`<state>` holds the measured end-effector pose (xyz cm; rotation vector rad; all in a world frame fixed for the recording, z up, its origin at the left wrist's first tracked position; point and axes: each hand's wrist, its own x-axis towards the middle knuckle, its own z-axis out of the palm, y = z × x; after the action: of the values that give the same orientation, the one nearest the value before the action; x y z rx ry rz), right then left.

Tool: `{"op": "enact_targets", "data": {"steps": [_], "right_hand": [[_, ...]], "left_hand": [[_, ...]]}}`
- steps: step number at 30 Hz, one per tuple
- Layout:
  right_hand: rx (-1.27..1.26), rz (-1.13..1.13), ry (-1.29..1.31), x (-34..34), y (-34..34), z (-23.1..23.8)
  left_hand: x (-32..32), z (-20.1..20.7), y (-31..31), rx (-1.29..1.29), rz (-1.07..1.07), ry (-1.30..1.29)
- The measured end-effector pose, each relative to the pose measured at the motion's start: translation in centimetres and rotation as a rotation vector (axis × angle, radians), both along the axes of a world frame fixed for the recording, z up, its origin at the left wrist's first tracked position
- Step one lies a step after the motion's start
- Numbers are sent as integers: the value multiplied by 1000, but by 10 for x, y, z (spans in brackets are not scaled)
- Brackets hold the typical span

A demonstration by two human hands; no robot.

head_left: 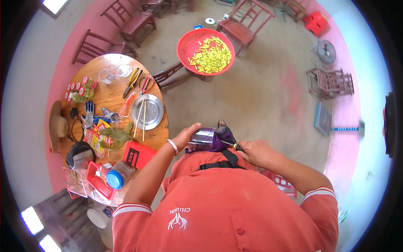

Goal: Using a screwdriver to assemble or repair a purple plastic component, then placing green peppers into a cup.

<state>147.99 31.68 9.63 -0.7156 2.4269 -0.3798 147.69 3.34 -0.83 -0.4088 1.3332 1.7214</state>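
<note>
In front of my waist, my left hand (187, 136) is wrapped around a clear cylindrical container (203, 137). Purple cloth (221, 144) bunches at the container's right side and beneath it. From the right, my right hand (256, 152) grips the dark handle of a screwdriver-like tool (237, 146). Its thin metal shaft points left toward the purple cloth and the container. Whether the tip touches either one, I cannot tell. My right fingers are closed, partly hidden behind the hand.
On my left stands a round wooden table (157, 136) with a metal plate (153, 110), chopsticks, pliers (133, 82), scissors (145, 86), gloves (89, 113) and several lidded jars. A red basin (183, 49) of green-yellow pieces lies ahead. Wooden chairs (241, 31) and a fan (326, 51) stand around.
</note>
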Motion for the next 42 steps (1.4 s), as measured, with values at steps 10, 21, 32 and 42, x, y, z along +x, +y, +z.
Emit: {"op": "enact_targets", "data": {"steps": [10,21,32,42], "right_hand": [[-19,283,-713,-213,-24,12],[56,281,-1214,-364,-20,-15],[15,615,-1030,-400,-65,-16],[-39,556,-1039,-415,-70,-39]], "left_hand": [[-74,-42,17,-122,802,227],[-102,32,38,-579,852,466],[-168,15,56,-617,1317,374],[-153,-7,33,-466,1626,339]]}}
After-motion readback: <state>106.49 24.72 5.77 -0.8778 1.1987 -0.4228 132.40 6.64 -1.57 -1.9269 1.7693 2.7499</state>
